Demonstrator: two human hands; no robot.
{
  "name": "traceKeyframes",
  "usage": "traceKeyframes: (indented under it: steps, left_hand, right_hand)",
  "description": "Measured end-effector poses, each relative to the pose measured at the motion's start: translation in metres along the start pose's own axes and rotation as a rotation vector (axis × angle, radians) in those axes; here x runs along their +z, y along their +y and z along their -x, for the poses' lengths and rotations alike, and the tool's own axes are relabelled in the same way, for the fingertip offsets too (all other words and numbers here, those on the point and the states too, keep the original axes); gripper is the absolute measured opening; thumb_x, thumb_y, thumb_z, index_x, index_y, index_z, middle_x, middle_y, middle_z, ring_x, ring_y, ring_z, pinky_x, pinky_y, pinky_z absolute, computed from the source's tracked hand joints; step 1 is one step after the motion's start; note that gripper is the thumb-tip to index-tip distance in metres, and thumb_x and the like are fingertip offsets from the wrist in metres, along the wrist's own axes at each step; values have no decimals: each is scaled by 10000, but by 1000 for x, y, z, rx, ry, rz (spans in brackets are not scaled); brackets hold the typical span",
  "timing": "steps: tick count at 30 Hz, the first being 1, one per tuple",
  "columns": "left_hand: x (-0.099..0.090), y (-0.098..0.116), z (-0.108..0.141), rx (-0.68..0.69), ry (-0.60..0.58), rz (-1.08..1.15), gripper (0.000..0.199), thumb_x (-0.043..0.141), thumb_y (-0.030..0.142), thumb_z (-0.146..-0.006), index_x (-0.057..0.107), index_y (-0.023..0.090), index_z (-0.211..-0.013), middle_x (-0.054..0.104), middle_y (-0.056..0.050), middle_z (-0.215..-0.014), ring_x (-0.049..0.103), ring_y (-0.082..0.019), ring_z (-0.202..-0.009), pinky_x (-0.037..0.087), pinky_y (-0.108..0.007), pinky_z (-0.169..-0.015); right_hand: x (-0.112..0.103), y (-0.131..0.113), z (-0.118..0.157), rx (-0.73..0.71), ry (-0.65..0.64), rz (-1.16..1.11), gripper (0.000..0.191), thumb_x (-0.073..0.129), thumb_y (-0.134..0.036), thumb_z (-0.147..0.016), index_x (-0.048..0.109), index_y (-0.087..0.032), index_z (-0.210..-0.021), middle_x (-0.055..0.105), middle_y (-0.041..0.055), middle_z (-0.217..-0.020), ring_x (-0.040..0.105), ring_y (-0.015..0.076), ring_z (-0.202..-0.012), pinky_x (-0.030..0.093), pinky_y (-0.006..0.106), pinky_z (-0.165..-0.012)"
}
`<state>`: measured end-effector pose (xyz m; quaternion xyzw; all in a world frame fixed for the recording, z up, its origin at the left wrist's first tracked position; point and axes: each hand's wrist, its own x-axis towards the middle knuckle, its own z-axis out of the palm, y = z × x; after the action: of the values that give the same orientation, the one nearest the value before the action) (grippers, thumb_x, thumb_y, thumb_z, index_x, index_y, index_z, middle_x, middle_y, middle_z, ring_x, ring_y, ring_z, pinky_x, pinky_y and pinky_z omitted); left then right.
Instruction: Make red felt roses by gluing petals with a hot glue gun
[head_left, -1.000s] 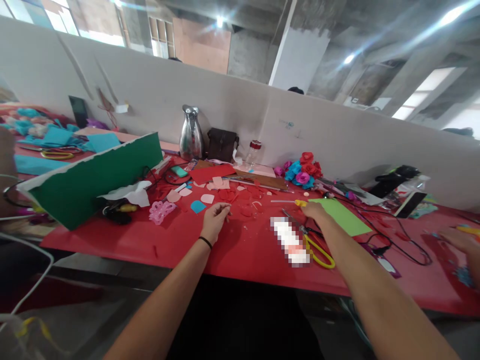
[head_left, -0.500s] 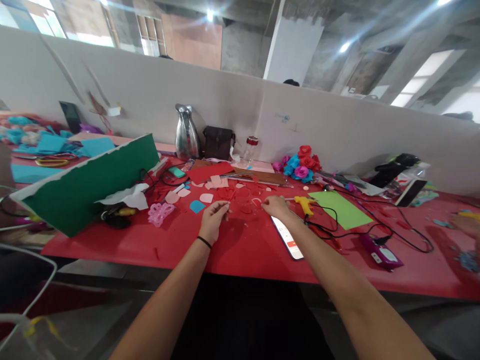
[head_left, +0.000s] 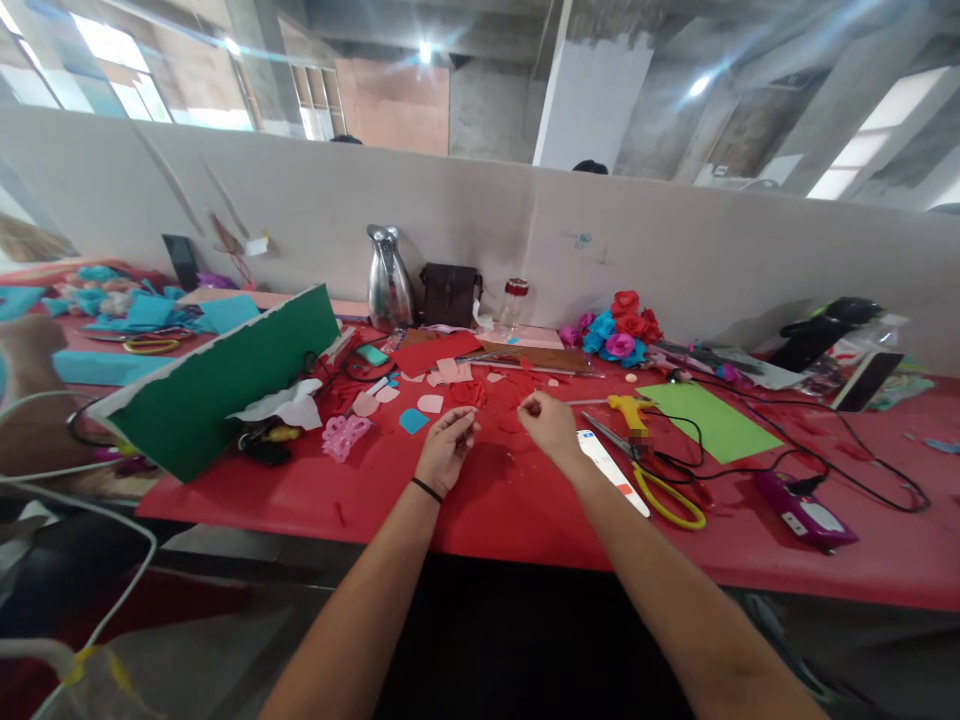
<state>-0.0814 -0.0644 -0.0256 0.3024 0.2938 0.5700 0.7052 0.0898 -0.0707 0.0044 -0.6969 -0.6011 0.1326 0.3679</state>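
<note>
Red tabletop (head_left: pixel 495 515) (rounded paper pieces (head_left: pixel 413 421))

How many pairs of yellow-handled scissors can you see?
2 in view. One pair of scissors lies beside the phone; the second pair lies beyond the green board, at far left. Others may be hidden under the clutter.

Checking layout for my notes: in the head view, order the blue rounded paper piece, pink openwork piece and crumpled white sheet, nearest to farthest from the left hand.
1. Blue rounded paper piece, just left of the left hand.
2. Pink openwork piece, further left.
3. Crumpled white sheet, leftmost of the three.
</note>
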Motion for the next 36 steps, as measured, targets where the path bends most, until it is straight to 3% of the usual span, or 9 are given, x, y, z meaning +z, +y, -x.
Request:
traceKeyframes:
  steps: [7,13,19,25,30,36]
  left_hand:
    - [1,1,3,-17,-83,-13,207,767,201,-587,669,135,-757,594,16,-586,460,-33,-470,334,-138,-443]
    - [1,1,3,-14,-84,-15,204,765,197,-582,670,135,-751,601,11,-595,466,-35,-478,331,-136,-445]
    - [2,2,4,-14,-84,-46,203,762,217,-589,662,138,-747,590,16,-589,458,-36,-475,331,-145,-447]
    - [2,2,5,-17,-76,-61,199,760,220,-589,654,142,-738,589,21,-585,461,-38,-471,337,-146,-443]
    - [2,2,4,-12,-72,-60,182,750,208,-603,653,141,-742,595,20,-597,472,-38,-475,354,-148,-452]
    - [1,-1,3,-1,-85,-65,207,771,221,-576,659,143,-732,598,22,-592,461,-37,-460,348,-152,-443]
  right_hand:
    - [40,-20,23,54,-16,-612,106,593,-301,-653,548,-205,-659,605,-22,-634,570,141,-623,451,267,-621]
    - [47,-27,29,124,25,-937,181,662,-281,-596,560,-200,-722,591,-32,-688,551,118,-641,453,258,-647]
    - [44,-30,29,149,13,-1116,149,608,-223,-614,600,-205,-762,603,-38,-707,541,107,-660,437,248,-659]
    - [46,-31,27,204,-34,-1273,255,668,-191,-580,589,-219,-821,630,-53,-703,567,101,-637,454,246,-649]
    - [50,-27,24,270,-99,-1380,254,673,-166,-558,592,-218,-794,638,-54,-647,565,99,-555,466,245,-584]
    - [55,-23,23,279,-135,-1414,214,736,-157,-555,644,-199,-743,652,-36,-644,579,95,-558,500,250,-609]
